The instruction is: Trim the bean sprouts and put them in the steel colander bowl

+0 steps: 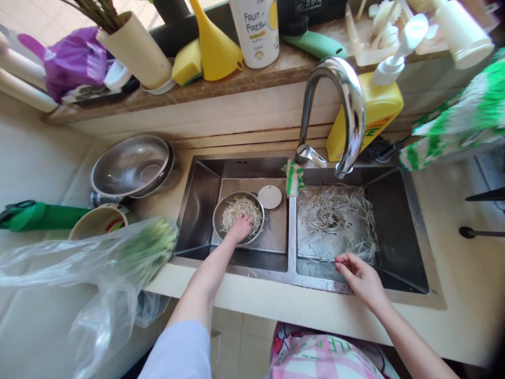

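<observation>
A round metal bowl (215,223) stands in the left sink basin with a heap of pale bean sprouts (232,210) in it. My left hand (241,226) reaches into this bowl, fingers curled down onto the sprouts; their tips are partly hidden. Over the front edge of the right basin is my right hand (357,275), thumb and forefinger pinched on what looks like a single thin bean sprout pointing left. Many loose sprout strands (357,205) lie in the wet right basin (402,231), around the drain. Beside the bowl lies a white round lid-like disc (270,197).
The tap (357,116) arches over the right basin. A green-striped cloth (294,179) hangs on the divider. At left are stacked metal bowls (130,166), a beige basket (94,221) and a plastic bag of green vegetables (150,247). A yellow bottle (381,113) stands behind the tap.
</observation>
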Demonstrator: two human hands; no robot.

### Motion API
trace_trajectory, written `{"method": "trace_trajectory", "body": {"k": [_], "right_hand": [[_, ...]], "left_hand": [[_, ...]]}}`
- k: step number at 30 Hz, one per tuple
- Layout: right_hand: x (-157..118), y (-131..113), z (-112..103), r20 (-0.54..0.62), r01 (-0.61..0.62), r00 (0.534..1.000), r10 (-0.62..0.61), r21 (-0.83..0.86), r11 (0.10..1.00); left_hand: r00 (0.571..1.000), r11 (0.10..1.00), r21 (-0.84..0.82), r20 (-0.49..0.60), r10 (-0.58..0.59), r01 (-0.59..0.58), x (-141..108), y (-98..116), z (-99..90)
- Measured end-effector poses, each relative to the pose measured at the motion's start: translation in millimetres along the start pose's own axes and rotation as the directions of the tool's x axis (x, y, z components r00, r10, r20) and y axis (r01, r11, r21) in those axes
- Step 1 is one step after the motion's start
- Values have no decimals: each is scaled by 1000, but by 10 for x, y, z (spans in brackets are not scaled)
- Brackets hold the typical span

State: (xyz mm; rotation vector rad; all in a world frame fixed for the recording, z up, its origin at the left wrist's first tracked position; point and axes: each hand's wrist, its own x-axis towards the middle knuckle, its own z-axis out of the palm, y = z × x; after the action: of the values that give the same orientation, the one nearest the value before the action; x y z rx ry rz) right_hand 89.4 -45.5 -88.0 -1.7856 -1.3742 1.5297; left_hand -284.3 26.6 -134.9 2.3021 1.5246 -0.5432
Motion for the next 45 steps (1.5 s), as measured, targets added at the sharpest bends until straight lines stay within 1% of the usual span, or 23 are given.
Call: {"method": "trace_trajectory", "body": {"k": [3, 5, 8, 10, 12, 13, 15, 18, 19, 22, 24, 25, 28, 30, 33, 36, 39, 41, 43, 45], "right_hand": [[-8, 9, 9, 3, -20, 1000, 20, 87, 996], [11, 7, 35, 17, -30, 999, 27, 150, 988], [62, -62, 136, 40, -40, 999, 31, 236, 971], [108, -178, 255, 66, -47, 997, 30, 277, 960], [165, -355, 411, 111, -35, 994, 4, 284, 958], [199, -461, 497, 136, -6, 990, -32, 271, 963], [278, -692, 672, 172, 102, 974, -145, 237, 966], [406, -1005, 893, 172, 330, 925, -340, 82, 940], [443, -1084, 947, 198, 391, 900, -389, 26, 920], [509, -1222, 1044, 268, 509, 842, -468, -107, 854], [519, -1251, 1069, 287, 540, 828, -482, -174, 824], [517, -1255, 1073, 285, 544, 828, -482, -201, 815], [507, -1261, 1071, 268, 539, 836, -478, -241, 807], [503, -1272, 1068, 261, 546, 833, -488, -239, 803], [501, -1305, 1073, 212, 545, 837, -505, -236, 805], [514, -1347, 1081, 89, 490, 871, -483, -232, 840], [570, -1328, 1025, -69, 387, 912, -405, -188, 903], [634, -1215, 919, -123, 334, 928, -352, -145, 931], [706, -990, 754, -112, 305, 941, -321, -140, 942], [770, -675, 548, -66, 243, 963, -263, -224, 944]], "left_hand": [[1000, 1000, 14, -11, 22, -22, -63, -65, -56], [999, 1000, 6, -53, 8, -8, -145, -128, -107], [980, 996, -87, -195, -24, 7, -260, -219, -173], [950, 986, -165, -309, -42, -10, -312, -254, -227], [918, 976, -213, -394, -45, -44, -355, -246, -321], [908, 973, -220, -419, -33, -66, -379, -221, -389], [900, 974, -193, -435, 23, -118, -442, -129, -567], [892, 982, -76, -434, 125, -174, -561, 79, -880], [888, 981, -32, -431, 160, -192, -597, 152, -976], [868, 971, 78, -438, 235, -224, -672, 337, -1184], [857, 969, 124, -452, 248, -215, -688, 414, -1258], [853, 968, 139, -458, 249, -208, -690, 439, -1283], [850, 968, 156, -465, 248, -197, -682, 474, -1340], [848, 969, 151, -470, 245, -197, -671, 479, -1371], [845, 972, 129, -481, 234, -196, -639, 486, -1398], [846, 980, 91, -494, 201, -180, -585, 511, -1397], [855, 993, 33, -505, 117, -117, -542, 508, -1363], [869, 997, -23, -493, 48, -68, -544, 450, -1298], [892, 997, -80, -452, -23, -15, -576, 339, -1181], [924, 992, -118, -371, -92, 52, -618, 198, -1013]]}}
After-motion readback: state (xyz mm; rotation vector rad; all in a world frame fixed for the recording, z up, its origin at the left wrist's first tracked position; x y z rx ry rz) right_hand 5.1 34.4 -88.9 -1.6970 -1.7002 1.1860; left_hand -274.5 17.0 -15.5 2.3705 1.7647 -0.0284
